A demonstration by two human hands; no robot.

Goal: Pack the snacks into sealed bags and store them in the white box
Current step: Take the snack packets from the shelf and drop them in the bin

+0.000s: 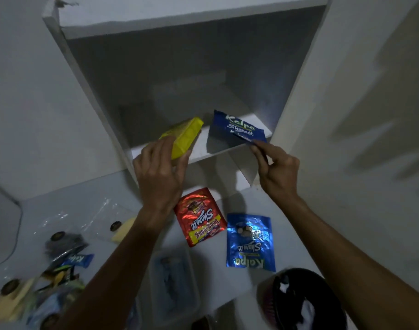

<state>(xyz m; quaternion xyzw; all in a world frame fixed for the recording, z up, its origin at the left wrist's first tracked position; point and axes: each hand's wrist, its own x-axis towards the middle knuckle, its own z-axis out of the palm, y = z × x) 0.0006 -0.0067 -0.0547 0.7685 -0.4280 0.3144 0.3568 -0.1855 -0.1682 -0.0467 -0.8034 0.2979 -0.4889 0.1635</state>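
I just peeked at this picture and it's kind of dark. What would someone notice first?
Two bright packets up at the open white shelf box stand out first: the left hand grips a yellow snack packet, and the right hand pinches a blue Kalpa packet by its corner. Below, on the white counter, lie a shiny red Beng-Beng packet and, to its right, another blue Kalpa packet.
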